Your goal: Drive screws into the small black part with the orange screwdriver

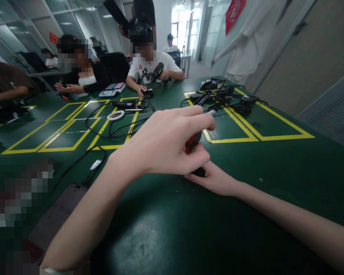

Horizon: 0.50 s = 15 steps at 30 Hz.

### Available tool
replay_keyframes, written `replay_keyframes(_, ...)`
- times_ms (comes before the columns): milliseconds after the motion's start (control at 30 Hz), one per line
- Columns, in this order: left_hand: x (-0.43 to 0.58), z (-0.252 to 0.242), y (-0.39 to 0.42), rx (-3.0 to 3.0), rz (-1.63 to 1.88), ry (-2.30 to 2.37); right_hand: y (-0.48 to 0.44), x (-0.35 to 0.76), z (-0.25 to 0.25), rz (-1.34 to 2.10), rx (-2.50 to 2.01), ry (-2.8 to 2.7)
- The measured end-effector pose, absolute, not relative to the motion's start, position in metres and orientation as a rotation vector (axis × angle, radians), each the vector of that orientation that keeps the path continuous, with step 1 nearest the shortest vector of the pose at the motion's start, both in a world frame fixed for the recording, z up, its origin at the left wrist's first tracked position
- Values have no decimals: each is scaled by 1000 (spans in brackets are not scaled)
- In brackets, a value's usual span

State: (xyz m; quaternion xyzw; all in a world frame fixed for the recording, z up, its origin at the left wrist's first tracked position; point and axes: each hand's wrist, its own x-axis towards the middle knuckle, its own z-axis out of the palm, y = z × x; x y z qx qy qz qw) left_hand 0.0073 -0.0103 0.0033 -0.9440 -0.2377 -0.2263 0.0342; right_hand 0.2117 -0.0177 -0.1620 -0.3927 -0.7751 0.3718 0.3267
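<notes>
Near the middle of the green table, my left hand (pixel 172 137) curls its fingers and thumb around the upper part of a black and red tool (pixel 191 143). Most of this tool is hidden behind that hand; its colours resemble those of the drill held across the table. Lower down, my right hand (pixel 218 177) grips the tool's black bottom part, with its thumb in front and the other fingers mostly out of sight. A thin pale tip (pixel 211 112) shows just beyond my left fingers; I cannot tell whether it belongs to the tool.
Tangled black cables and devices (pixel 218 97) lie at the back right. A white ring (pixel 116 115) and looped cable are at back left. A dark flat device (pixel 59 217) with a cable lies beside my left forearm. Opposite, a person holds a drill (pixel 157 71). Yellow tape (pixel 232 140) marks the table.
</notes>
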Motion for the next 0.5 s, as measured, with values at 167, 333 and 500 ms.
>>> replay_keyframes(167,8,4,-10,-2878,-694,-704,-16,212,-161,985,-1022,-2069)
replay_keyframes(333,8,2,-9,-2866,-670,-723,-16,212,-162,1002,-1026,-2060)
replay_keyframes(500,7,2,-11,-2894,-669,-739,-17,212,-164,965,-1043,-2028)
